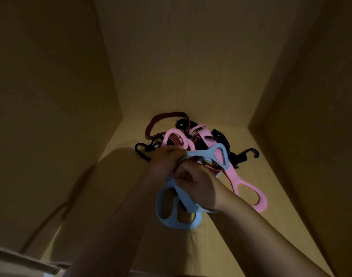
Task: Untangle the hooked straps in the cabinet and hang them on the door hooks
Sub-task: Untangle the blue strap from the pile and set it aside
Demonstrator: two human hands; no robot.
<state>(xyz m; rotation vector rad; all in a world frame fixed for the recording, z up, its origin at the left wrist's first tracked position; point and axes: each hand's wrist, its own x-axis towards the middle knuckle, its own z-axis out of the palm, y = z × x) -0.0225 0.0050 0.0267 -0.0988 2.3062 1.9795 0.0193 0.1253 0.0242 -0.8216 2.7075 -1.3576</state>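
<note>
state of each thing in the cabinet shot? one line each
blue strap: lifted, gripped by both hands
left hand: grips blue strap
right hand: fisted round blue strap
pink straps: tangled in the pile on cabinet floor
striped cords: heaped, tangled
black hook: lying free at pile's right edge

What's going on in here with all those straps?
A person is reaching into a dim cabinet with both hands. The left hand and right hand both grip a blue strap at the near side of a tangled pile. Pink straps and red striped cords with black hooks lie knotted together on the cabinet floor. No door hooks are in view.
</note>
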